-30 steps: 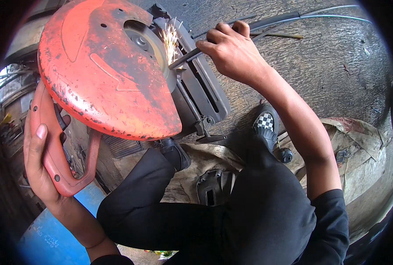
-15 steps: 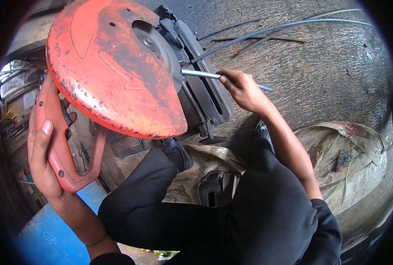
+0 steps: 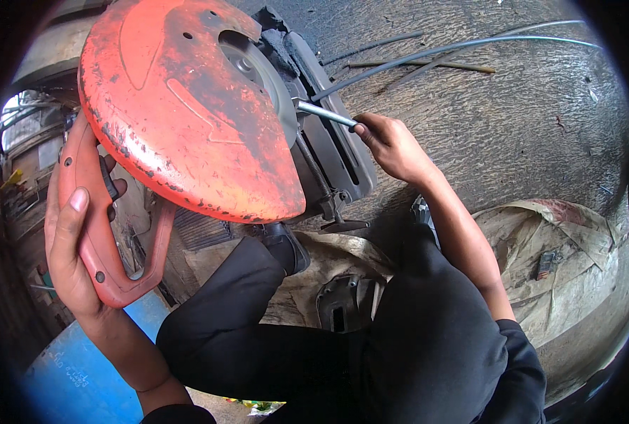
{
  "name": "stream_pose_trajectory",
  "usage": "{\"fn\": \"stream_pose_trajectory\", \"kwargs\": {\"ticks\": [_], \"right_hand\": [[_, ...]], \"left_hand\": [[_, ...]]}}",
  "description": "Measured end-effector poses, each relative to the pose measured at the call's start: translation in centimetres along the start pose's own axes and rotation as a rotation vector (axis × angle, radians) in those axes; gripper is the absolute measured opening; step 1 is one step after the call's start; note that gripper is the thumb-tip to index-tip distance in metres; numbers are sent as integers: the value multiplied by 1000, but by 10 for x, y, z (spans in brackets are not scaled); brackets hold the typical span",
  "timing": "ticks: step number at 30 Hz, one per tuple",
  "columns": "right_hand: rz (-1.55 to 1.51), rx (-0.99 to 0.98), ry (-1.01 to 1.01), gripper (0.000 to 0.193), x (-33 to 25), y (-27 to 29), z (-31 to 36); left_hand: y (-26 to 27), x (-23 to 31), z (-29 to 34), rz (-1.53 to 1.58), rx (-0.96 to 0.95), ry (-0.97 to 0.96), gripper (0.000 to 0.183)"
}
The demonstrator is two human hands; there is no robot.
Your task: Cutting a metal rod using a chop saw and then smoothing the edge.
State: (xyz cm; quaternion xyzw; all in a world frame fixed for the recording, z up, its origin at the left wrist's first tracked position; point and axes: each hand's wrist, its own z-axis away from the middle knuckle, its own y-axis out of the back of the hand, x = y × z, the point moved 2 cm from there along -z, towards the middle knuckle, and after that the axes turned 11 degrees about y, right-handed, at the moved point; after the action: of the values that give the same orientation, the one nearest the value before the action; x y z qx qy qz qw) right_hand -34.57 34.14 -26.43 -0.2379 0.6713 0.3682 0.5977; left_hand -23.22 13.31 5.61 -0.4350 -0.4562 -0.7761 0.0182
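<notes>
A cut-off saw with a worn red disc guard [image 3: 187,141] stands in front of me, tilted in view. My left hand [image 3: 70,261] is wrapped round its red loop handle [image 3: 95,226], thumb on the near side and fingertips by the dark trigger. My right hand [image 3: 392,145] is closed on a short metal tube [image 3: 328,115], whose far end lies beside the blade area at the guard's right edge. Below that end runs the clamp's threaded screw [image 3: 314,164], above the saw's dark base [image 3: 349,159]. The blade's cutting edge is mostly hidden by the guard.
Long thin rods [image 3: 455,48] lie on the rough dark floor to the right, one reaching the saw. A dirty cloth sack [image 3: 519,240] is at the right, with a small dark object [image 3: 546,263] on it. A blue surface [image 3: 81,374] is at lower left.
The tube's inner end has shifted slightly and tilted downward to the right. Its part beyond my right hand no longer shows. My left hand keeps hold of the handle.
</notes>
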Motion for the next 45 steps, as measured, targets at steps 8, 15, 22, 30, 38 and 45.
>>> {"fn": "stream_pose_trajectory", "kwargs": {"ticks": [8, 15, 22, 30, 38, 45], "right_hand": [[121, 52, 154, 20, -1, -8, -3], [146, 103, 256, 17, -2, -13, -2], [241, 165, 358, 21, 0, -14, 1], [387, 237, 445, 29, -1, -12, 3], [51, 69, 52, 30, 1, -11, 2], [12, 20, 33, 29, 1, -10, -4]], "left_hand": [[2, -1, 1, -31, -19, 35, 62], [1, 1, 1, -39, -18, 47, 64], [-4, 0, 2, 19, 19, 7, 63], [-1, -1, 2, -35, 53, 18, 62], [4, 1, -1, -99, -9, 102, 61], [-1, 3, 1, -23, -26, 5, 59]]}}
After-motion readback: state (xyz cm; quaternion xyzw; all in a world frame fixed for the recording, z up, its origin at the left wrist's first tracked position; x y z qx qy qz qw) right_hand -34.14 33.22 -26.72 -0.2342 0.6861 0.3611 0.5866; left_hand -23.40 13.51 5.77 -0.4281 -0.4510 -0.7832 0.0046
